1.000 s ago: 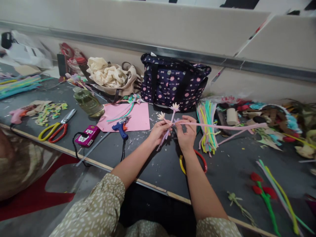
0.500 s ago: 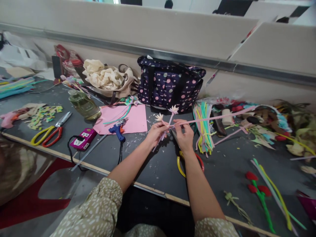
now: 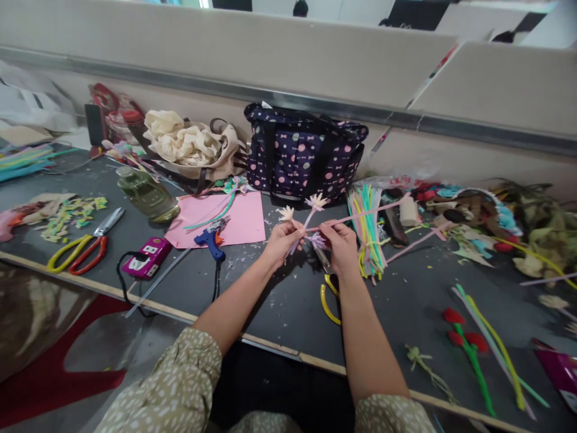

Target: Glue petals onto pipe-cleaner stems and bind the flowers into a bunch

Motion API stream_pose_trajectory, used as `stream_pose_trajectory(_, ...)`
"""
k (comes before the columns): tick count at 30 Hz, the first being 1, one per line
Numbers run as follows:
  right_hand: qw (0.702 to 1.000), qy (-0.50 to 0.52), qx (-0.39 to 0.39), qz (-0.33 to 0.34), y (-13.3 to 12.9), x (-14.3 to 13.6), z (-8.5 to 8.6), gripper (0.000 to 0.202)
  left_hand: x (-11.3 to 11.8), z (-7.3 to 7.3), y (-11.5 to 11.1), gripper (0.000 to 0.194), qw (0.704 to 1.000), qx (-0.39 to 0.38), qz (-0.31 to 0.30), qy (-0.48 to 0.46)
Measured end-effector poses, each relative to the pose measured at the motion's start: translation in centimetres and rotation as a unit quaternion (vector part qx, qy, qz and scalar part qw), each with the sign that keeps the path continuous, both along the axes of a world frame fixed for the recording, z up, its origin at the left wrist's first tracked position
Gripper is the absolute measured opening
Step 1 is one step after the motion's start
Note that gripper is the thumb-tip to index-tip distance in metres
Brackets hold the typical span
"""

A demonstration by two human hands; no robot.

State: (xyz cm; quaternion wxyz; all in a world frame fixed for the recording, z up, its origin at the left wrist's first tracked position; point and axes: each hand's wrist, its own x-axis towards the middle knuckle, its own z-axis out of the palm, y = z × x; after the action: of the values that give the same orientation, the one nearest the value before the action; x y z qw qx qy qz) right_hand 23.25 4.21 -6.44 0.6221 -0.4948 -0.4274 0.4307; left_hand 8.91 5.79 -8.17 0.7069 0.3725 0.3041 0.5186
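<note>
My left hand (image 3: 285, 239) is closed in a pinch on the stems of small pipe-cleaner flowers. A pale cream flower (image 3: 285, 214) and a cream-and-lilac flower (image 3: 317, 202) stick up above the fingers. A purple flower (image 3: 317, 240) shows low between the hands. Pinched in my right hand (image 3: 339, 243) is a pink pipe cleaner (image 3: 378, 209), which runs from the flower stems out to the upper right. Beneath my right wrist lie scissors with a yellow handle (image 3: 328, 304), partly hidden by the arm.
Left of my hands are a blue glue gun (image 3: 211, 240), pink paper (image 3: 246, 219), a purple box (image 3: 148, 257), scissors (image 3: 88, 246) and a bottle (image 3: 148, 195). Behind stands a dotted bag (image 3: 302, 156). Rightward are bundled pipe cleaners (image 3: 370, 231) and a red flower piece (image 3: 471, 349).
The pink pipe cleaner's free length beyond my right hand is shorter. The purple flower between the hands has come into sight. The whole view has shifted slightly.
</note>
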Motion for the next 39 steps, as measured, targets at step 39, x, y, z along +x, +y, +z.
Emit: stream_pose_trajectory(39, 0.945, -0.227, 0.214, -0.101, -1.1, -2.6, -1.1, 0.014, 0.2, -1.0, -0.2, 0.017, 0.905, 0.215, 0.199, 0.309)
